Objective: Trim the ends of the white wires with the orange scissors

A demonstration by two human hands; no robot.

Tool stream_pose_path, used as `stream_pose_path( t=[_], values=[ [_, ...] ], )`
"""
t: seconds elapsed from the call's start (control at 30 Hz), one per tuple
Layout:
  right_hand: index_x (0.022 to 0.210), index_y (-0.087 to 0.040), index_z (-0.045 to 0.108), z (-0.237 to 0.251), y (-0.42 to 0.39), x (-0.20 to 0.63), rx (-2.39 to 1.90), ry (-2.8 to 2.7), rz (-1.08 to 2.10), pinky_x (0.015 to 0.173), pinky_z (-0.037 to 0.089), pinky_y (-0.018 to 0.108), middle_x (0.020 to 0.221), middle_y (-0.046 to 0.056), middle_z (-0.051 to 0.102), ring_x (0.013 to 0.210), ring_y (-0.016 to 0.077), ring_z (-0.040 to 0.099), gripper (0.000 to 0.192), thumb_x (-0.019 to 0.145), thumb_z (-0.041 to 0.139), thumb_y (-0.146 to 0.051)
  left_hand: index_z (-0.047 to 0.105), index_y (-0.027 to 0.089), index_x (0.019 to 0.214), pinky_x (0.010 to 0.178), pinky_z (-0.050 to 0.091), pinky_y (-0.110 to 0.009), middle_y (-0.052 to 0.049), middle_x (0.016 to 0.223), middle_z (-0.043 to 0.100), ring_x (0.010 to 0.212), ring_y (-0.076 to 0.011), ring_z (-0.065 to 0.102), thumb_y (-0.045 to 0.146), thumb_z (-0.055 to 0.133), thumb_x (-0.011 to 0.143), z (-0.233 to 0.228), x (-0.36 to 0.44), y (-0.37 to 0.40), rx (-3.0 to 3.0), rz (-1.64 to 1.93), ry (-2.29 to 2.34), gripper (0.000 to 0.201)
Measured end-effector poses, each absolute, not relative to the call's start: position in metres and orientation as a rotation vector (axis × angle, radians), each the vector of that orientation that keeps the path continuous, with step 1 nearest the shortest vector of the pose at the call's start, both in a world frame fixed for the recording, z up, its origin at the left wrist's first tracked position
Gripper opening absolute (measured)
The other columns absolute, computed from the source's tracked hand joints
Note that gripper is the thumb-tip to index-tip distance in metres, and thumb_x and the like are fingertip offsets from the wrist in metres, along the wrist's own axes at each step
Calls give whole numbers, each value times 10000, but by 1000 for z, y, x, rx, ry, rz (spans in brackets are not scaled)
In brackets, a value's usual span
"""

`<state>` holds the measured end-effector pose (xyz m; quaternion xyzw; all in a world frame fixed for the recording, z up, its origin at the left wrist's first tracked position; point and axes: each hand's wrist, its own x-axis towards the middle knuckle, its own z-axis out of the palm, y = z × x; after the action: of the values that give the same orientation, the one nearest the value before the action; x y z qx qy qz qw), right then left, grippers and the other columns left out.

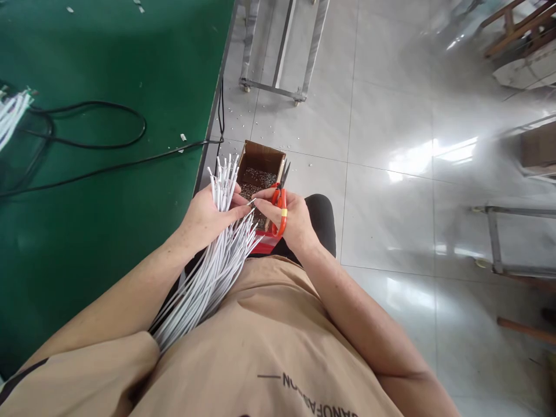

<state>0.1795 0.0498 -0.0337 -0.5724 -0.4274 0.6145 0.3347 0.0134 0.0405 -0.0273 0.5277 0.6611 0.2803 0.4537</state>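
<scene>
Head view: near the centre of the frame the left hand is closed around a thick bundle of white wires, whose cut ends fan upward past the fingers while the long tails run down toward the lower left, across the lap and under the forearm. The right hand is curled around a pair of orange-handled cutters, blades pointing up and slightly apart, and its thumb and forefinger pinch at one wire end right against the left thumb.

Just above the hands, a small cardboard box of dark scraps sits on the grey tiled floor, beside the edge of the green table filling the left of the frame. Black cables loop across that table, and more white wires lie at its far left edge.

The risks, as I judge them: the blade tips stand close to the left fingertips, so a careless squeeze could nick skin. The bundle is held by one hand only; a looser grip could let wires slide down or splay, mixing done ends with undone ones. Trimmed bits could miss the narrow box, as the specks scattered on the tiles suggest. The tails trapped under the arm could snag when a wire is drawn out.
</scene>
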Motion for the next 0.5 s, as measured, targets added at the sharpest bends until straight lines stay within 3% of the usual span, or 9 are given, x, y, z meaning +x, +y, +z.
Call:
stream_pose_path(
  t=[0.17,0.37,0.5],
  values=[
    [746,-166,661,-31,44,171,-1481,-995,1656,510,359,219,590,-40,540,517,70,429,160,672,665,-308,580,212,894,772,477,-306,14,785,702,736,-172,649,331,742,653,-27,14,40,1303,666,1640,314],
    [700,-156,615,-26,42,155,-1436,-821,1699,559,381,214,637,-34,541,573,73,442,105,682,614,-260,556,213,858,666,466,-270,29,717,664,672,-159,610,343,780,591,-20,16,41,1321,598,1697,372],
    [684,-148,639,-28,47,163,-1377,-835,1802,576,386,219,629,-20,538,599,84,467,114,695,613,-258,568,209,875,702,472,-285,18,737,670,700,-169,623,352,762,614,-22,15,42,1284,630,1655,355]
  ],
)
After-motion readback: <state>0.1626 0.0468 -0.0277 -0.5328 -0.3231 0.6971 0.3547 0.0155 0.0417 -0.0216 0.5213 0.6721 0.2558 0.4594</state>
